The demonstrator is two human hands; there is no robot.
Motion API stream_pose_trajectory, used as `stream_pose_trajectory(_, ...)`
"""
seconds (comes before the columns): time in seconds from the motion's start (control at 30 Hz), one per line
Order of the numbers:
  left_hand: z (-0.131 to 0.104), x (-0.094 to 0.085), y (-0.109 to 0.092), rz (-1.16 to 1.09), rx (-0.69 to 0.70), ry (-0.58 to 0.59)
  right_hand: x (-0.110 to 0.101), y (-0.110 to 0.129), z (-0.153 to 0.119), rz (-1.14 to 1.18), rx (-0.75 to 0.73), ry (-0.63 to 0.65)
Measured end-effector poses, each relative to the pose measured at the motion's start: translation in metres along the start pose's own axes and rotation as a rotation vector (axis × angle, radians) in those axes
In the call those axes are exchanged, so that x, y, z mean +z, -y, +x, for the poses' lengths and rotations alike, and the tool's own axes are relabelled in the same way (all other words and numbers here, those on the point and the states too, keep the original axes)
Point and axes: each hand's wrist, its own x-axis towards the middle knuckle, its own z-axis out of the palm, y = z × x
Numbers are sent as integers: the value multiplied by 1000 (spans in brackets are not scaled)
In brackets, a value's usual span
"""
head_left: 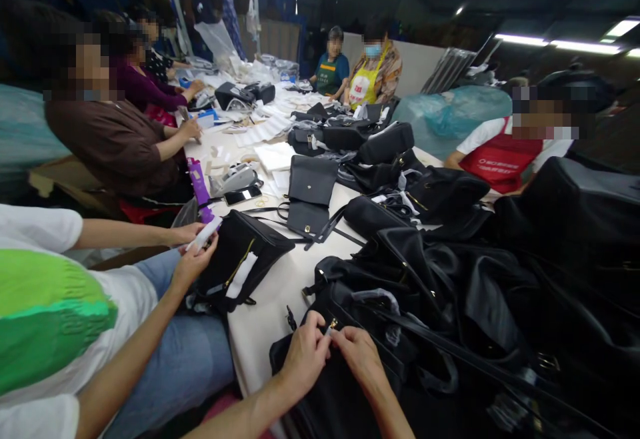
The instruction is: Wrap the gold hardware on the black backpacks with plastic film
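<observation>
Low in the view, a black bag [320, 399] lies in front of me among other black bags. My left hand [306, 351] is closed in a pinch over it. Facing it, my right hand [359, 353] pinches too, thumb and fingertips together. A small pale strip [329, 332] shows between my two sets of fingertips, right beside a gold metal fitting [333, 323] on the bag. The fingers partly hide both. A loop of clear plastic wrap [377, 297] surrounds the handle just above my hands.
On my left, a co-worker's hands [200, 249] hold a white strip near a black bag [240, 252] with a gold zip. Black bags [440, 259] pile up on the right. A phone [243, 195] lies on the pale table [260, 332]. Several people sit around it.
</observation>
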Motion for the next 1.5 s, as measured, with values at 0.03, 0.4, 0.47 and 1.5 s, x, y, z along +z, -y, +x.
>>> stream_pose_trajectory(0.03, -1, -2, 0, 75, 50, -15, 0, 0, 0, 0, 3, 1)
stream_pose_trajectory(0.4, 8, -6, 3, -126, -107, 69, 2, -1, -7, 239, 124, 72)
stream_pose_trajectory(0.47, 11, -2, 4, -270, -255, 95, 4, 0, -11, 318, 194, 105)
stream_pose_trajectory(1.5, -3, 7, 24, -225, -136, -36, 47, 12, -28, 1034, 298, -160)
